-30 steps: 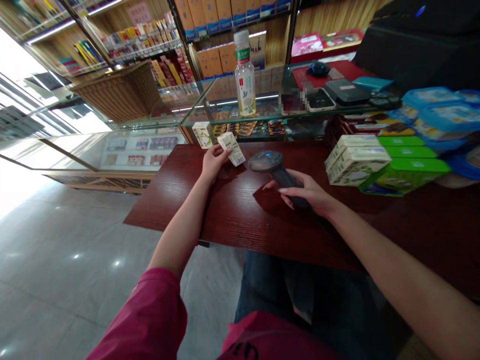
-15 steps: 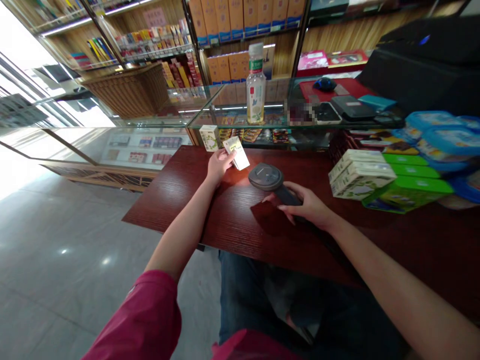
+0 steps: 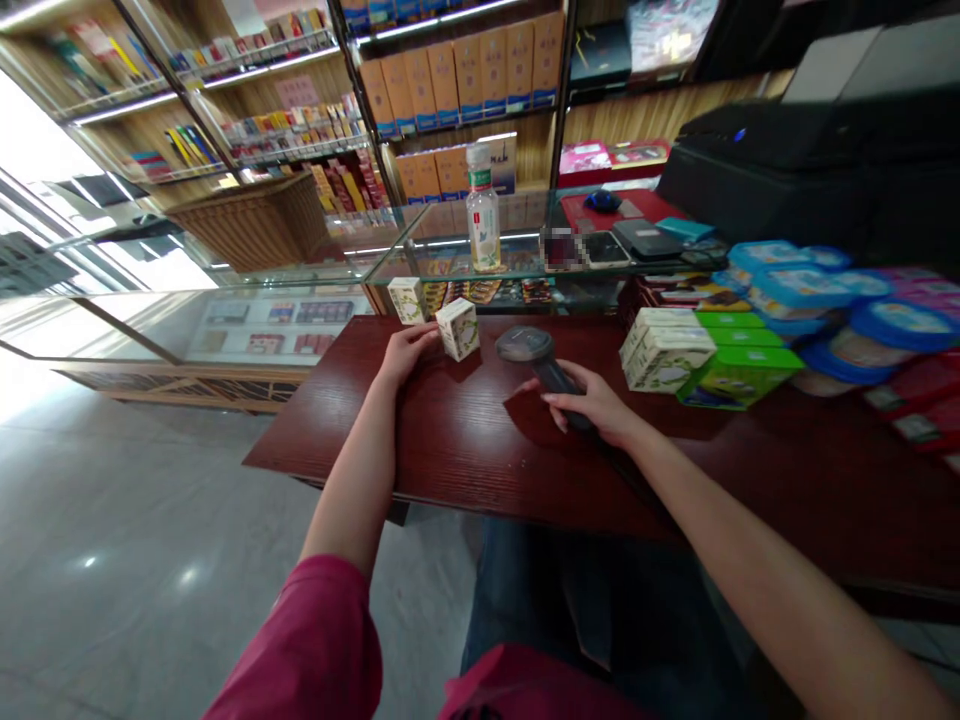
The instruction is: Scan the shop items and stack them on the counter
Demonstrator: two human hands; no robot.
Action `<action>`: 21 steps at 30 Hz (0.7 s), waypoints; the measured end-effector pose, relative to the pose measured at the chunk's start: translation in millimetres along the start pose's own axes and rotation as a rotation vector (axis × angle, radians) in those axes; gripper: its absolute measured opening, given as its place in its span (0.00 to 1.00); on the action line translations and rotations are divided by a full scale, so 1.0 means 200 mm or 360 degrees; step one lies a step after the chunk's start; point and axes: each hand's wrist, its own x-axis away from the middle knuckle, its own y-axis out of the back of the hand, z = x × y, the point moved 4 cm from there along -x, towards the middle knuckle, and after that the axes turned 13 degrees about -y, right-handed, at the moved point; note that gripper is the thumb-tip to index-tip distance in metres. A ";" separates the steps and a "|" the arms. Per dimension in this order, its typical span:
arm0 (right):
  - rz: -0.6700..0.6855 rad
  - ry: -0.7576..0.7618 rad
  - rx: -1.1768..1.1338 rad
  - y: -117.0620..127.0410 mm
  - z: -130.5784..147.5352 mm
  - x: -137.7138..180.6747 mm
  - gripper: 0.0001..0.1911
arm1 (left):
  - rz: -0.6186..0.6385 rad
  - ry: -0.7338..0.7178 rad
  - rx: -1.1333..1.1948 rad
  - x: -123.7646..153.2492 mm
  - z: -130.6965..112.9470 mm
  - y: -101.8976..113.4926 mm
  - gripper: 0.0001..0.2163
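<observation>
My right hand (image 3: 589,402) is wrapped round the handle of a dark grey barcode scanner (image 3: 527,346), its head pointing left above the brown table. To the left, my left hand (image 3: 409,352) rests on the tabletop with its fingers stretched out and nothing in them. Its fingertips are right beside a small white carton with green leaf print (image 3: 458,331), which stands upright; whether they touch it I cannot tell. Just behind stands a second carton of the same print (image 3: 407,300), near the table's back edge.
More white cartons (image 3: 660,350) and green boxes (image 3: 739,365) stand right of the scanner, with blue-lidded tubs (image 3: 799,290) beyond. On the glass counter behind are a drink bottle (image 3: 484,215), a phone (image 3: 604,250) and a mouse (image 3: 602,201). A wicker basket (image 3: 251,220) stands back left.
The carton in my left hand has been set upright on the table, and the hand has let go and drawn slightly left. My right hand still holds the scanner. The view has shifted.
</observation>
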 end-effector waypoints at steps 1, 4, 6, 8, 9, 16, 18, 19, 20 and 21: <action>-0.0018 0.0025 -0.0009 0.00 0.00 0.00 0.23 | -0.0062 0.0036 -0.0021 0.01 0.01 0.02 0.28; -0.0192 0.0141 0.0035 0.01 -0.03 0.00 0.24 | -0.0094 0.0151 -0.0013 0.02 0.01 -0.02 0.30; -0.0430 0.0277 0.0174 0.03 -0.03 0.02 0.28 | -0.0049 0.0108 -0.0154 0.03 -0.02 -0.08 0.28; -0.0743 0.0503 0.0408 0.05 -0.03 0.08 0.31 | -0.0044 0.0042 -0.0442 0.03 -0.05 -0.13 0.28; -0.0876 0.0613 0.0537 0.05 -0.02 0.12 0.33 | -0.0063 0.0032 -0.0596 0.04 -0.06 -0.15 0.28; -0.1393 0.0919 0.0997 0.14 0.02 0.43 0.31 | 0.0070 -0.0021 -0.0672 0.12 -0.15 -0.33 0.19; -0.1475 0.0900 0.0866 0.21 0.00 0.52 0.32 | 0.0230 -0.0144 -0.0545 0.19 -0.23 -0.44 0.19; -0.1516 0.0890 0.0777 0.25 -0.01 0.56 0.32 | 0.0297 -0.0207 -0.0517 0.23 -0.28 -0.50 0.19; -0.1556 0.0881 0.0684 0.29 -0.02 0.60 0.33 | 0.0350 -0.0262 -0.0508 0.27 -0.33 -0.57 0.19; -0.1591 0.0872 0.0590 0.32 -0.02 0.64 0.33 | 0.0393 -0.0303 -0.0510 0.31 -0.38 -0.65 0.18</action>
